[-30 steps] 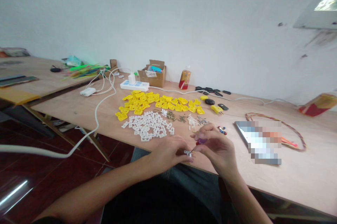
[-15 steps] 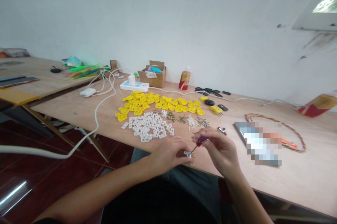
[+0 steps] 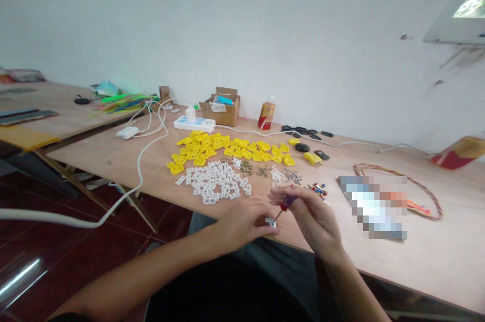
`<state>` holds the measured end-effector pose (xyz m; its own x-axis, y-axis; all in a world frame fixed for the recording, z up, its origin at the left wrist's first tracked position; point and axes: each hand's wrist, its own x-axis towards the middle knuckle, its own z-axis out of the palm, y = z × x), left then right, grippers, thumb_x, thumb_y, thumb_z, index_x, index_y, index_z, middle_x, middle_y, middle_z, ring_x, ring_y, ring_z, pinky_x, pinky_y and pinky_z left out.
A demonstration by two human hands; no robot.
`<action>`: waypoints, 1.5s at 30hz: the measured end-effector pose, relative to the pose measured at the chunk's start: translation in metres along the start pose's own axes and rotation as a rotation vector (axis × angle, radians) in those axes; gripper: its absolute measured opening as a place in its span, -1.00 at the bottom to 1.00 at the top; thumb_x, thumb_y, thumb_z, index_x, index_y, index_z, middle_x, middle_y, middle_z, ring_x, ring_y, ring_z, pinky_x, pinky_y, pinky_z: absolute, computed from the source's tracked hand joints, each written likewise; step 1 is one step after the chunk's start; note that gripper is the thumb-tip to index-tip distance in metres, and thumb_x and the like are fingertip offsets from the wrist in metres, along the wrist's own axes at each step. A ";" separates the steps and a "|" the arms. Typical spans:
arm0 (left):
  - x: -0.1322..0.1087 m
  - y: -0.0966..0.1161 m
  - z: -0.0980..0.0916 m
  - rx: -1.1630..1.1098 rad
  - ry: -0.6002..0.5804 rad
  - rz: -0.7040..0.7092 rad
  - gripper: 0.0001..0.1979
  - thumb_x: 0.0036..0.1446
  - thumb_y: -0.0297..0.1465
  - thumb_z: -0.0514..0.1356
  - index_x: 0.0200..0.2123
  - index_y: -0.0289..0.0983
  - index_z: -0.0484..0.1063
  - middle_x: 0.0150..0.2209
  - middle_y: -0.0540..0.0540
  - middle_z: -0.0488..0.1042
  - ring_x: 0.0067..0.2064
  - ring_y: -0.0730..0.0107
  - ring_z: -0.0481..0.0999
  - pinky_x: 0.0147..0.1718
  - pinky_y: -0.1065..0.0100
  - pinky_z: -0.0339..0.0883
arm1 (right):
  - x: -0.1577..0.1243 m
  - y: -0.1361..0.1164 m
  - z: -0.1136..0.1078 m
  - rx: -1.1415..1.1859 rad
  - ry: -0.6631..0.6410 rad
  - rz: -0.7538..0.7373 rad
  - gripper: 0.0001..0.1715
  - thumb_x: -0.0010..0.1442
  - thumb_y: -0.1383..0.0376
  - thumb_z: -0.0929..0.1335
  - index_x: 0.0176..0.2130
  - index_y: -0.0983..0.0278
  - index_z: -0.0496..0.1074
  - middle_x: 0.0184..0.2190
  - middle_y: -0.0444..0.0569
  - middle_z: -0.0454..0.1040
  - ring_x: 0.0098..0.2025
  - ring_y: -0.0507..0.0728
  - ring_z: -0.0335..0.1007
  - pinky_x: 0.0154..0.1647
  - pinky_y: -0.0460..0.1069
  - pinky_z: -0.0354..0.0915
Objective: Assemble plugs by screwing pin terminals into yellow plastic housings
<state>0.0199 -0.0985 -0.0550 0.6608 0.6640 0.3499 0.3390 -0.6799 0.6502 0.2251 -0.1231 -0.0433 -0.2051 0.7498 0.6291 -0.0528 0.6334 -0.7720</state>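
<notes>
My left hand (image 3: 248, 221) is closed on a small white plastic part (image 3: 271, 222) at the table's front edge. Thin brass-coloured pins stick out of the part's right side. In my right hand (image 3: 314, 216) is a screwdriver (image 3: 287, 204) with a dark red handle, held at a tilt, its tip down on the white part. The fingers of that hand stretch over the handle. A pile of similar white plastic parts (image 3: 215, 180) lies just beyond my left hand. Small screws (image 3: 262, 171) and white bits (image 3: 278, 174) sit in little heaps ahead of my right hand.
Yellow plug shells (image 3: 204, 148) spread across the table behind the white pile. A power strip (image 3: 194, 124), an open cardboard box (image 3: 223, 110) and a drink bottle (image 3: 266, 114) stand near the wall. A pixelated flat object (image 3: 371, 206) lies at right. A white cable (image 3: 141, 160) crosses the left side.
The fingers of my right hand have shifted and straightened over the screwdriver handle, uncovering more small parts behind. My left hand and the white part stay in place.
</notes>
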 end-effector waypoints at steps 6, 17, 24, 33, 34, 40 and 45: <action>0.000 -0.003 0.002 -0.009 0.014 -0.003 -0.78 0.18 -0.33 0.50 -0.15 -0.24 0.62 -0.14 -0.07 0.66 -0.08 0.18 0.60 -0.03 0.29 0.37 | 0.005 -0.006 0.004 -0.023 0.055 -0.100 -0.76 0.32 0.37 0.52 -0.06 0.04 0.62 -0.24 -0.12 0.59 -0.20 0.08 0.58 -0.16 -0.02 0.55; 0.000 0.001 -0.001 -0.048 0.014 -0.026 -0.82 0.21 -0.31 0.48 -0.21 -0.26 0.61 -0.19 -0.07 0.66 -0.10 0.19 0.61 -0.05 0.31 0.36 | 0.002 -0.002 -0.002 0.019 -0.012 0.010 -0.77 0.43 0.21 0.44 0.07 0.01 0.58 0.01 0.01 0.58 0.08 0.21 0.57 0.02 0.14 0.59; 0.002 -0.002 0.000 -0.029 -0.010 -0.044 -0.75 0.16 -0.30 0.52 -0.15 -0.23 0.64 -0.12 -0.09 0.67 -0.05 0.15 0.61 -0.03 0.28 0.37 | 0.002 -0.003 -0.004 -0.072 -0.004 -0.080 -0.66 0.39 0.30 0.46 0.11 -0.02 0.61 -0.26 -0.07 0.63 -0.24 0.14 0.61 -0.26 0.04 0.55; 0.001 0.006 -0.005 -0.032 -0.016 -0.113 -0.77 0.18 -0.29 0.50 -0.15 -0.23 0.62 -0.25 -0.02 0.62 -0.21 0.24 0.57 -0.18 0.34 0.32 | 0.004 -0.008 0.002 -0.017 0.006 -0.034 -0.73 0.34 0.23 0.51 0.04 0.01 0.60 -0.06 -0.01 0.57 -0.03 0.17 0.57 -0.04 0.09 0.58; 0.000 0.006 -0.005 -0.028 -0.005 -0.132 -0.72 0.15 -0.29 0.52 -0.11 -0.22 0.62 -0.26 -0.02 0.62 -0.22 0.24 0.56 -0.18 0.33 0.33 | 0.006 -0.010 0.003 -0.028 0.041 -0.065 -0.72 0.28 0.26 0.55 -0.01 0.02 0.63 -0.13 -0.04 0.55 -0.10 0.14 0.55 -0.11 0.04 0.58; 0.000 0.001 -0.001 0.016 -0.003 -0.137 -0.57 0.10 -0.28 0.55 0.01 -0.19 0.59 -0.14 -0.06 0.64 -0.12 0.16 0.59 -0.05 0.26 0.37 | 0.002 -0.003 -0.005 -0.096 0.049 -0.062 -0.75 0.42 0.31 0.44 0.04 0.04 0.62 -0.21 -0.02 0.66 -0.22 0.14 0.61 -0.24 0.06 0.57; -0.001 -0.002 0.000 -0.024 0.000 -0.094 -0.60 0.16 -0.27 0.51 0.02 -0.20 0.56 -0.16 -0.05 0.62 -0.16 0.20 0.58 -0.13 0.30 0.38 | 0.000 -0.002 -0.001 -0.107 0.009 -0.028 -0.70 0.47 0.28 0.37 0.13 -0.01 0.56 -0.04 0.00 0.67 -0.01 0.18 0.64 -0.06 0.08 0.59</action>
<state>0.0185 -0.0974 -0.0564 0.6269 0.7244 0.2868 0.3832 -0.6072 0.6961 0.2265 -0.1237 -0.0417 -0.1964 0.7330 0.6513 0.0460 0.6704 -0.7406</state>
